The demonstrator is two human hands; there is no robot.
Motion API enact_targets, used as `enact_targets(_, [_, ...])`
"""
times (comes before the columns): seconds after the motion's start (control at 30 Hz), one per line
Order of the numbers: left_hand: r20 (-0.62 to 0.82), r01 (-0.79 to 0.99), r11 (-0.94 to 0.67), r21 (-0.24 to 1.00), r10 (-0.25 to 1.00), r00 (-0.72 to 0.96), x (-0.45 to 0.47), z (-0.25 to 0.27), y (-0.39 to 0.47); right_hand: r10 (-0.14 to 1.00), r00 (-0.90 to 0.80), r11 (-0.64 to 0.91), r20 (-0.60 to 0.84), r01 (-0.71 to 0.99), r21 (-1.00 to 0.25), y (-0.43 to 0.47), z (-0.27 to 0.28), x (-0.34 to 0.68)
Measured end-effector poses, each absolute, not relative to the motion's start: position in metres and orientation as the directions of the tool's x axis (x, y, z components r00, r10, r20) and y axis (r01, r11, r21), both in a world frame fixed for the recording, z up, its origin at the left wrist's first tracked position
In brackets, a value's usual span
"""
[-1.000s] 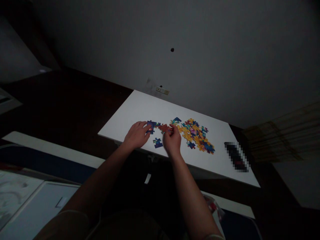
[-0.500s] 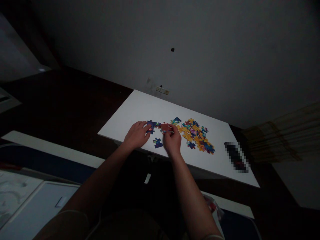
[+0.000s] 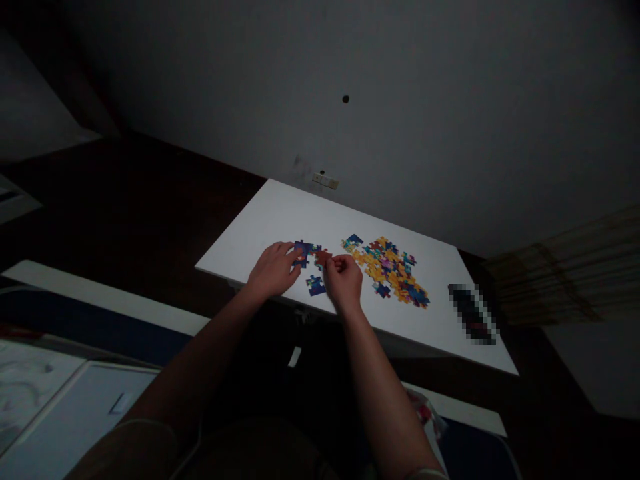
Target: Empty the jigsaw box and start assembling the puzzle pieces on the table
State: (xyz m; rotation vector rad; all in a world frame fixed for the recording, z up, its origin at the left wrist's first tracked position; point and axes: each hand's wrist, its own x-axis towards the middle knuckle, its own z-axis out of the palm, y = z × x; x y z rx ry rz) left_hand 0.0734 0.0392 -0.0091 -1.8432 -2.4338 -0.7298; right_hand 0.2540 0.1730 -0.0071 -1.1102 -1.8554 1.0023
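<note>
My left hand [image 3: 275, 268] lies with spread fingers on the table, its fingertips on the blue joined puzzle pieces [image 3: 303, 254]. Between the thumb and fingers of my right hand [image 3: 344, 280] is a reddish-brown puzzle piece [image 3: 323, 257], held at the right end of the joined pieces. Whether it is locked into them I cannot tell. A loose blue and green puzzle piece [image 3: 315, 285] lies just in front of them, left of my right wrist. To the right spreads a heap of yellow, blue and red puzzle pieces [image 3: 393, 270].
The white table [image 3: 295, 207] stands near a grey wall with a socket plate [image 3: 325, 181]. A small group of puzzle pieces [image 3: 353, 241] lies left of the heap. A dark pixelated object [image 3: 473, 313] rests at the table's right end. Below left is a whiteboard-like panel [image 3: 80, 420].
My right hand has turned the reddish-brown piece and drawn it slightly left, closer to the joined pieces. My left hand has stayed in place.
</note>
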Motion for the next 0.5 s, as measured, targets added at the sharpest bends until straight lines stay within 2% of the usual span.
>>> enact_targets(0.3, [0.268, 0.917, 0.193, 0.349, 0.917, -0.295, 0.0732, -0.0065, 0.0390, 0.896, -0.367, 0.362, 0.249, 0.281, -0.889, 0.1792, -0.0151, 0.2554])
enact_targets(0.5, [0.283, 0.912, 0.184, 0.368, 0.912, -0.298, 0.0730, -0.0079, 0.0392, 0.898, -0.374, 0.348, 0.233, 0.276, -0.896, 0.1797, -0.0163, 0.2555])
